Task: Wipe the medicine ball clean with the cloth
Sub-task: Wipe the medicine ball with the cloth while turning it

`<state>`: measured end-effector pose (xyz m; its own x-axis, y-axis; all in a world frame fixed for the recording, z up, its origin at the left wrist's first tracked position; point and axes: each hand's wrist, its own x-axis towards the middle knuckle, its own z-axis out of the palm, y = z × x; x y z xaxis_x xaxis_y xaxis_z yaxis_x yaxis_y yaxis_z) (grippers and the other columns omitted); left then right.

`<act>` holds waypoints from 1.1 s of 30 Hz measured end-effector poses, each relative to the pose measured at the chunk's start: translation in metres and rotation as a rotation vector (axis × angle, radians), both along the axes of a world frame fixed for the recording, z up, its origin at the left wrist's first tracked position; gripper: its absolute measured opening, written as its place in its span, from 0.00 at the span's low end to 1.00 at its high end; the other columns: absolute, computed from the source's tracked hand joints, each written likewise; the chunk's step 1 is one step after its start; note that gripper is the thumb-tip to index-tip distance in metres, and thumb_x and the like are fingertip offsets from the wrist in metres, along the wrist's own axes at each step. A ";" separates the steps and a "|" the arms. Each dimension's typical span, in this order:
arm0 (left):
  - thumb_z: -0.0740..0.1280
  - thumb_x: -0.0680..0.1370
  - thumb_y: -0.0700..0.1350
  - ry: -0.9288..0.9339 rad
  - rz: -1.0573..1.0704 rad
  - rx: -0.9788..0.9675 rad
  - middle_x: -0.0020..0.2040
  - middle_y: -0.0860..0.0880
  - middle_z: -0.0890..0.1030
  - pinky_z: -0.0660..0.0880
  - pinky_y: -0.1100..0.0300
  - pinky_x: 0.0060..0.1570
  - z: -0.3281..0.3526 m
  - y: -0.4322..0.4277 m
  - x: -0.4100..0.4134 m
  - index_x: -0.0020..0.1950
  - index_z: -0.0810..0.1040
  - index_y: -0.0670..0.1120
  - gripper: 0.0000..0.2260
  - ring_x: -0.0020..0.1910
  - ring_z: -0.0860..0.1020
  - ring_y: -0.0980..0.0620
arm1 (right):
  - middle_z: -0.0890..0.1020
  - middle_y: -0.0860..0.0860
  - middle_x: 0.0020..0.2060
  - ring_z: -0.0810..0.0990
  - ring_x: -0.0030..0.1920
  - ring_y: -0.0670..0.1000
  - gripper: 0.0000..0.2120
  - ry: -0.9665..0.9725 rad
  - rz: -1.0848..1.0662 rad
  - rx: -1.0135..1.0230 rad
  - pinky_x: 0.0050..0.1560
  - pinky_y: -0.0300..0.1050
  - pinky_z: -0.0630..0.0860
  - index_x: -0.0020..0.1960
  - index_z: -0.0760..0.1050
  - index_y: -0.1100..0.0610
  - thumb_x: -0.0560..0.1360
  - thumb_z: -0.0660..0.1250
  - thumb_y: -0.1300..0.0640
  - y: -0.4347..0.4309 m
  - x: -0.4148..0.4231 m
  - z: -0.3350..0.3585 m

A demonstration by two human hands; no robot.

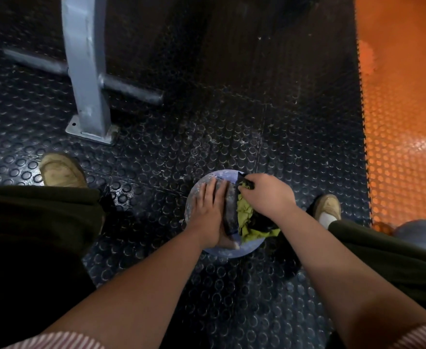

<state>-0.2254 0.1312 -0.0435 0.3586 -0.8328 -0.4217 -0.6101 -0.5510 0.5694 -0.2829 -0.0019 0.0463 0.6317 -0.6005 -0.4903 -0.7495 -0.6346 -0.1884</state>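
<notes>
**Ball Could Roll Under the Wipe**

The medicine ball [194, 197] sits on the studded rubber floor [207, 122] between the person's feet. The left hand [210, 210] lies flat on its top with fingers straight, pressing down. The right hand [267, 195] is clenched around a bunched yellow-green and black cloth [244, 212], held against the ball's right side. A hard sideways stroke could roll the ball out from under the flat palm, since nothing else blocks it. The wadded cloth may skip patches, and the underside on the floor cannot be reached without turning the ball. The ball looks blue-grey, mottled with pale scuffs or dust; the dim light makes it hard to tell which.
</notes>
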 end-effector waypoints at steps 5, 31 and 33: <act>0.78 0.63 0.60 -0.029 0.003 0.015 0.77 0.48 0.32 0.34 0.46 0.72 0.003 -0.004 -0.004 0.77 0.30 0.50 0.64 0.76 0.32 0.45 | 0.80 0.51 0.52 0.78 0.51 0.55 0.14 0.060 0.029 -0.012 0.41 0.45 0.71 0.63 0.74 0.50 0.80 0.58 0.50 0.001 0.017 -0.009; 0.72 0.73 0.51 0.009 0.014 0.108 0.76 0.47 0.28 0.35 0.46 0.75 -0.009 -0.010 -0.001 0.76 0.28 0.49 0.53 0.75 0.30 0.42 | 0.81 0.50 0.53 0.78 0.54 0.55 0.13 0.025 0.020 -0.058 0.44 0.44 0.70 0.58 0.76 0.49 0.78 0.57 0.50 0.038 -0.020 -0.003; 0.77 0.69 0.52 0.049 0.000 0.169 0.76 0.47 0.27 0.34 0.44 0.74 -0.006 -0.008 0.001 0.75 0.27 0.49 0.60 0.75 0.29 0.42 | 0.81 0.50 0.53 0.78 0.53 0.55 0.14 0.025 -0.027 -0.062 0.43 0.44 0.70 0.60 0.76 0.49 0.79 0.57 0.51 0.024 0.000 -0.005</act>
